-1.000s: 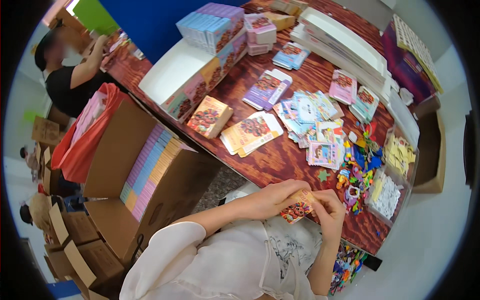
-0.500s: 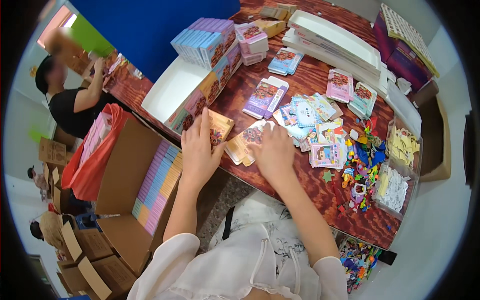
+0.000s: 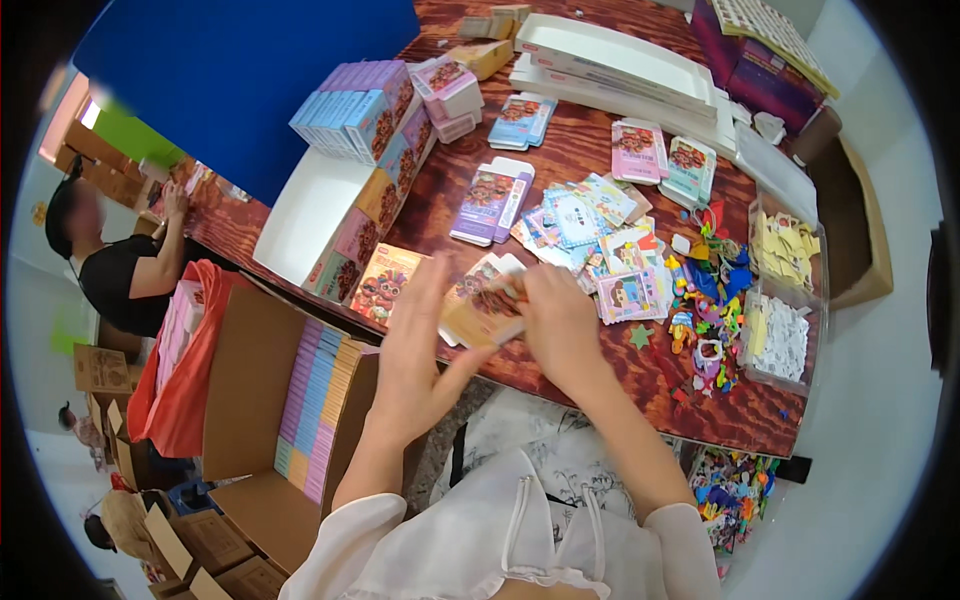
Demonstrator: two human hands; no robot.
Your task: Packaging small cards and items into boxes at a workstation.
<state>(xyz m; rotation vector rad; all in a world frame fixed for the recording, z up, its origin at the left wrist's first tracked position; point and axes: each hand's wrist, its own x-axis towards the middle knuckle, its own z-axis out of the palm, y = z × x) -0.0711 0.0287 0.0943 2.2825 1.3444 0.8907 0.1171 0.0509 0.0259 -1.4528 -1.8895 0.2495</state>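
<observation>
**Listener:** What are the hands doing?

**Operator:** From my remote seat, I see both forearms rise from the bottom of the frame to its centre. The right hand [image 3: 562,322] is closed on a small flat carton [image 3: 487,305], yellowish with a picture on its face, gripping its right end. The carton sits at the centre of the frame, over the near edge of the wooden counter [image 3: 590,170]. The left hand [image 3: 418,352] has its fingers spread apart; I see its palm just left of the carton, thumb close to it, but I cannot tell whether it touches.

**Listener:** What lies around them?

**Operator:** Just left of the carton, a similar orange carton [image 3: 386,283] lies flat on the counter. Above it, a purple flat carton [image 3: 490,200] lies towards the upper centre. To the right of centre, loose picture cards [image 3: 610,250] are scattered, with a heap of small coloured toys [image 3: 705,300] beside them. At the right edge a clear tray [image 3: 785,300] holds yellow and white pieces. In the upper left, a white open box [image 3: 300,225] holds upright cartons. At lower left, below the counter, an open cardboard box [image 3: 250,400] shows rows of pastel packs. At far left, another person [image 3: 120,270] in black leans on the counter.
</observation>
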